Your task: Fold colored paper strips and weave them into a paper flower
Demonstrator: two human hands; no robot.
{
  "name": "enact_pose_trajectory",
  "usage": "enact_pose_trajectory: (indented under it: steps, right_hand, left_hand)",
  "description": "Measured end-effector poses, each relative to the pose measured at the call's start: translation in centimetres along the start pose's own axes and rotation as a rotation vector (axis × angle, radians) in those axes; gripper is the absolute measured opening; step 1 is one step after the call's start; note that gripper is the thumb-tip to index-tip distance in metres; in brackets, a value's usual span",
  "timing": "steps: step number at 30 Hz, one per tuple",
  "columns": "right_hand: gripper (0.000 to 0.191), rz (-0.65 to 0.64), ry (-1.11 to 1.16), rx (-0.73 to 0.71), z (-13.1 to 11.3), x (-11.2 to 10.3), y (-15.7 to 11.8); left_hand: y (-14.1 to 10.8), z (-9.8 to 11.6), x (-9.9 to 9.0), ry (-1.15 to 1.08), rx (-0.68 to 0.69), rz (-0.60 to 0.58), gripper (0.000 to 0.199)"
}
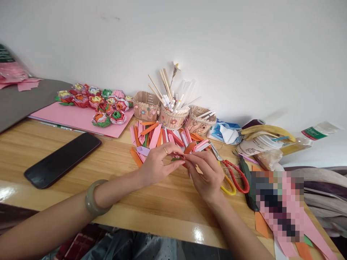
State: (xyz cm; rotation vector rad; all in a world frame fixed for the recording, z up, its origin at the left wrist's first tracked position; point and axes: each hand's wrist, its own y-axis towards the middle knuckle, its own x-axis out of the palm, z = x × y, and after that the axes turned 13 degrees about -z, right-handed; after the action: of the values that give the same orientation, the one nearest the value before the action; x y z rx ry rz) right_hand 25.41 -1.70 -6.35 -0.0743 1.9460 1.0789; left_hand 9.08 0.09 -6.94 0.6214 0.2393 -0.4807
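You're live in a paper-craft corner!
Across your wooden surface point(162, 209): folded paper flowers point(97, 102) on a pink sheet point(62, 113), a heap of paper strips point(155, 136), scissors point(227, 163) and decorated baskets point(146, 108) before a plain wall point(217, 43). And there, a phone point(63, 159), tissues point(229, 134) and a lidded cup point(249, 147), everyday clutter right beside the craftwork; home or small studio, you can't tell.

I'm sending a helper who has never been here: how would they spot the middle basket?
On the wooden table, look toward the white wall. Just beyond the paper strips, the middle basket stands between two similar baskets. Unlike them, it bristles with tall wooden sticks, and a flower rises above it.
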Motion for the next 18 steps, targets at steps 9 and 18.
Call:
enact_pose_trajectory:
  steps: [9,18]
  right_hand:
    - [0.018,-0.077,0.168,0.093,-0.32,0.12,0.28]
    - [0.025,0.014,-0.028,-0.065,0.05,0.02,-0.05]
  left_hand:
    - [0.29,0.27,-0.04,0.005,0.048,-0.031,0.009]
    - [0.33,0.68,-0.13,0.043,0.099,-0.005,0.011]
